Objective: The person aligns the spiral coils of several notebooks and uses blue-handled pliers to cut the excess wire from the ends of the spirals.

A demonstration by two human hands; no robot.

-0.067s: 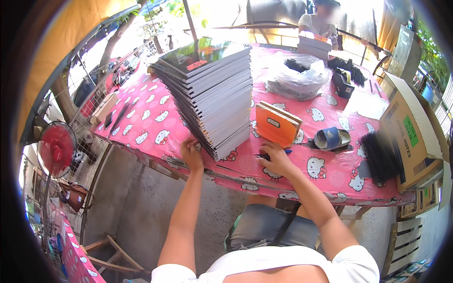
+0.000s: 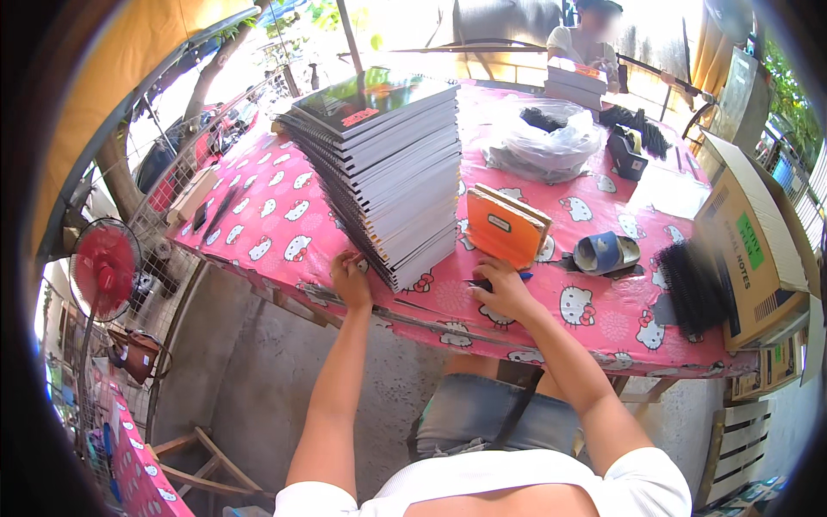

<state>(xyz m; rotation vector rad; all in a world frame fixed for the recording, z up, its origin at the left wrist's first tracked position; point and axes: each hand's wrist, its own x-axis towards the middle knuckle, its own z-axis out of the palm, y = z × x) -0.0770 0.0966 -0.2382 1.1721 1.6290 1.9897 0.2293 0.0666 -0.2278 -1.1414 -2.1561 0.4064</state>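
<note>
A tall stack of spiral-bound notebooks (image 2: 405,185) with a dark glossy cover on top stands on the pink table. My left hand (image 2: 351,283) rests at its lower left corner by the table's front edge, fingers curled. Whatever those fingers hold, if anything, is hidden. To the right of the stack, my right hand (image 2: 502,289) lies on the tabletop with bent fingers. A slim object (image 2: 526,277), dark at one end and blue at the other, shows on both sides of it. Just beyond that hand stands an orange-covered book or box (image 2: 504,228).
A blue-grey tape roll (image 2: 597,253), black spiral coils (image 2: 689,289) and a cardboard box (image 2: 758,250) sit to the right. Farther back are a plastic bag (image 2: 551,146), a black tape dispenser (image 2: 626,153) and a book pile (image 2: 575,86) before a seated person (image 2: 586,39).
</note>
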